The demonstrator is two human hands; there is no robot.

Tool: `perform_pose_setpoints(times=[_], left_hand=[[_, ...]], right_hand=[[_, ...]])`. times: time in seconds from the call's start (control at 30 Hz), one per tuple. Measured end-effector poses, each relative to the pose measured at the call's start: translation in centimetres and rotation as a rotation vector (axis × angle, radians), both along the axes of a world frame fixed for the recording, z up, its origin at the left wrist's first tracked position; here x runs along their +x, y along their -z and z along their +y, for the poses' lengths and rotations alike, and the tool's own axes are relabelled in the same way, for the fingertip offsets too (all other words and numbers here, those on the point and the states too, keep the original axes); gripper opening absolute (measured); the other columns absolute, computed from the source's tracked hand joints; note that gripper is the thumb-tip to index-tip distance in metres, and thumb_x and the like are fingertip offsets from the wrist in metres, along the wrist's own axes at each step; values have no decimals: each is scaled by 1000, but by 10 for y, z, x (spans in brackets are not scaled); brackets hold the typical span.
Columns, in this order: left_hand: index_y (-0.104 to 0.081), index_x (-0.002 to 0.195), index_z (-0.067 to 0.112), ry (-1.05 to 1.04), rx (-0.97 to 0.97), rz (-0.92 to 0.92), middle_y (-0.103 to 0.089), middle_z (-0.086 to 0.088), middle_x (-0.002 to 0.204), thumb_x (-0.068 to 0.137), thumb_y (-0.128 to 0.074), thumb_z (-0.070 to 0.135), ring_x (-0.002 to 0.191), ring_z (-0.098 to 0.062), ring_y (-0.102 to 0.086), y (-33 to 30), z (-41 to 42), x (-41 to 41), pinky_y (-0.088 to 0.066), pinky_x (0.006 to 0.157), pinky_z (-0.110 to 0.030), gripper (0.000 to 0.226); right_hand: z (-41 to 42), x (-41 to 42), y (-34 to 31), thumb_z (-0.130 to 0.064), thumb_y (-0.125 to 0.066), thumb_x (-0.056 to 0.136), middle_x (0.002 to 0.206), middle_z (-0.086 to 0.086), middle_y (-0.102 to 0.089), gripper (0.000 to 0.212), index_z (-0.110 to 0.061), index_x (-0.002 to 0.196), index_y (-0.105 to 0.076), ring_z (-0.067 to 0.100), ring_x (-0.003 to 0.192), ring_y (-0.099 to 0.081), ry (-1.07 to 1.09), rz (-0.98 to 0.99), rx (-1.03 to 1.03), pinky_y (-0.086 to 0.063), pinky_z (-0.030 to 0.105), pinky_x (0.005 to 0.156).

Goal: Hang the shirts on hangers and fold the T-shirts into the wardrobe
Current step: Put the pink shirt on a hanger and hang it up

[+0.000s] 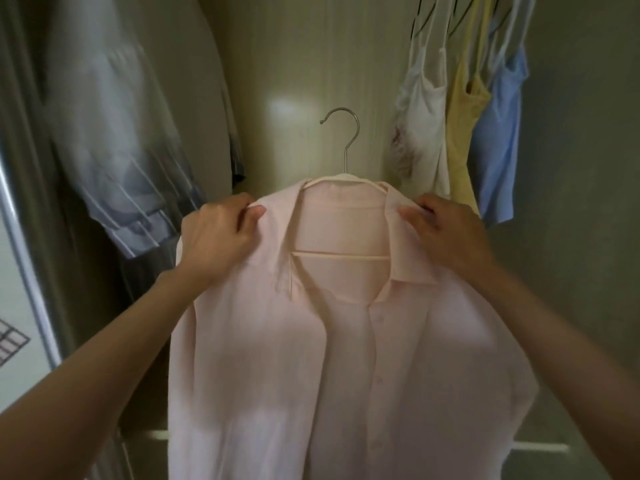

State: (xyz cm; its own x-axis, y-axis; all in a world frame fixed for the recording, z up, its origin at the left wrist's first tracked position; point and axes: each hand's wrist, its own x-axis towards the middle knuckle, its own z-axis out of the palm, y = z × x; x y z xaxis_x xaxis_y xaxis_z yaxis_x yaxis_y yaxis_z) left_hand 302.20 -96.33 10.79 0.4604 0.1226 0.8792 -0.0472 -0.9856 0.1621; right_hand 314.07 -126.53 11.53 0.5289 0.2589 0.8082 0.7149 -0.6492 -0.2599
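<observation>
A pale pink shirt (346, 341) sits on a hanger (341, 147) in front of the wardrobe (hook free, on no rail). The left hand (218, 237) and right hand (446, 233) each pinch a shoulder of it, fingers curled on the cloth beside the collar.

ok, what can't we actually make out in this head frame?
- Wardrobe rail: cut off by the top edge, so where the hanger hook will go is unseen.
- Garments at left: motion-blurred, type unclear.
- Pink shirt hem: cut off by the bottom edge.
- Hanger shoulders: covered by the shirt and the grip of the left hand and right hand.
</observation>
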Motion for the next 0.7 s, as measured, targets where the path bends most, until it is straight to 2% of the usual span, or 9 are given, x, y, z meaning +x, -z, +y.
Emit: perform_pose_setpoints(times=[0.13, 0.23, 0.33, 0.4, 0.47, 0.53, 0.63, 0.7], left_hand=[[-68, 98, 16, -19, -76, -27, -66, -7, 79, 88, -30, 51, 82, -34, -62, -27, 7, -1, -45, 75, -38, 53], [-63, 83, 24, 24, -120, -39, -65, -6, 77, 87, -32, 52, 86, -35, -62, -53, 15, -1, -45, 77, -39, 42], [-53, 74, 31, 69, -156, -28, -59, -2, 73, 97, -43, 47, 87, -34, -60, -82, 18, 3, -43, 78, -38, 29], [-59, 81, 28, 75, -175, -28, -62, -3, 78, 97, -43, 48, 90, -34, -60, -99, 20, 8, -40, 77, -35, 30], [-65, 90, 23, 99, -171, -37, -67, -6, 82, 92, -38, 53, 90, -33, -59, -116, 21, 16, -41, 77, -35, 40], [-67, 93, 22, 119, -176, -45, -68, -7, 85, 91, -38, 54, 90, -32, -60, -133, 20, 21, -44, 78, -37, 43], [-69, 100, 23, 129, -170, -30, -69, -4, 91, 95, -40, 51, 92, -30, -61, -152, 23, 31, -45, 80, -36, 40], [-68, 98, 22, 164, -161, 10, -69, -4, 90, 92, -37, 51, 89, -29, -61, -161, 26, 41, -46, 79, -36, 44]], right_hand=[[1, -4, -38, -48, -52, 96, 69, -1, -60, 37, -17, 76, -59, 20, 69, -56, -57, 39, 9, -38, 35, 62], [-3, -4, -75, -43, -56, 95, 68, 6, -60, 44, -4, 76, -63, 22, 66, -56, -111, 37, -12, -41, 37, 62], [-12, -13, -118, -31, -63, 94, 75, 11, -62, 34, 0, 82, -67, 19, 66, -53, -156, 64, -116, -37, 23, 60], [-17, -18, -144, -28, -64, 93, 82, 14, -65, 27, -3, 85, -68, 26, 73, -57, -151, 47, -202, -41, 28, 65], [-20, -19, -165, -30, -63, 94, 83, 11, -66, 24, -8, 85, -68, 30, 79, -60, -116, 34, -240, -44, 35, 69], [-23, -19, -184, -30, -62, 94, 88, 11, -67, 23, -9, 90, -69, 30, 85, -63, -95, 44, -247, -45, 34, 68], [-32, -29, -207, -22, -65, 93, 98, 5, -71, 13, -13, 101, -70, 24, 92, -68, -164, 243, -272, -52, 30, 72], [-42, -38, -220, -8, -68, 90, 108, 7, -73, 23, -10, 112, -68, 26, 101, -69, -339, 494, -276, -57, 32, 79]])
